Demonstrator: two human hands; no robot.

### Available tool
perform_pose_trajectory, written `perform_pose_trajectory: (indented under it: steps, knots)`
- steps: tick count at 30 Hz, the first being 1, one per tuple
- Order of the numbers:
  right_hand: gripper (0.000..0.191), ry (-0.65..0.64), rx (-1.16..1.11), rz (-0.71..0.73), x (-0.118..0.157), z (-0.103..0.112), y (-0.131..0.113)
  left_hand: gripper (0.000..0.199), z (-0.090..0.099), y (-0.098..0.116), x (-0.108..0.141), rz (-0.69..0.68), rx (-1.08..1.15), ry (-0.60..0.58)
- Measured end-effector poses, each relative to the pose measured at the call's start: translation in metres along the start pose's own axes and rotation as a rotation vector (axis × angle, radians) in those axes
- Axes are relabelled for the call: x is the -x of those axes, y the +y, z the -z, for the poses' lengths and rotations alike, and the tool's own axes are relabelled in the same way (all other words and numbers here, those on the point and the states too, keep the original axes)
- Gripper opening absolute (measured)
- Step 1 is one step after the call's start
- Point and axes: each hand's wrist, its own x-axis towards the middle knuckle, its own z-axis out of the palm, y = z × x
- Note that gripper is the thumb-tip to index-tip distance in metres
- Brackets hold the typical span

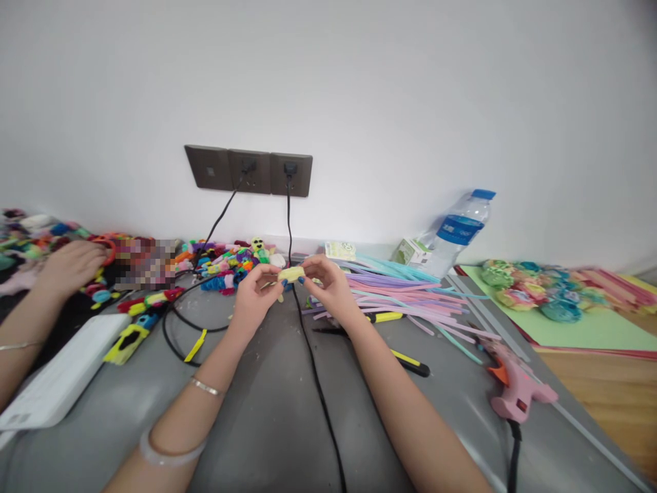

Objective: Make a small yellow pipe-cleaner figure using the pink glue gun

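Between the fingertips of both hands is a small pale yellow fuzzy piece [291, 274], held up over the middle of the table. My left hand [258, 296] pinches its left end with thumb and forefinger. At the other end, my right hand [332, 290] is closed on it in the same way. Dark blue polish shows on the thumbnails. A black power cord [314, 370] passes beneath the hands. Just right of my right hand lies a bundle of pastel pipe cleaners [405, 291], with yellow-and-black cutters [410, 361] partly hidden under my forearm.
A pink glue gun [518, 390] rests at the right, near a water bottle [458, 229] and green paper [590, 327]. Colourful fuzzy figures [220, 263] crowd the left back. Another person's hand [74, 267] is at far left, beside a white power bank-like box [66, 370].
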Motion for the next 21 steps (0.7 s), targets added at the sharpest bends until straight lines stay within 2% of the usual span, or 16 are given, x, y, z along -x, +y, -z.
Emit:
perform_pose_trajectory:
  steps: [6, 21]
  knots:
    - [0.01, -0.017, 0.027, 0.031, 0.0005, 0.0005, -0.0008, 0.027, 0.0001, 0.0025, 0.0003, -0.017, 0.011, -0.01]
    - [0.01, -0.01, 0.02, 0.008, 0.0013, 0.0008, -0.0027, 0.021, 0.0015, 0.0021, 0.0015, -0.061, 0.029, -0.022]
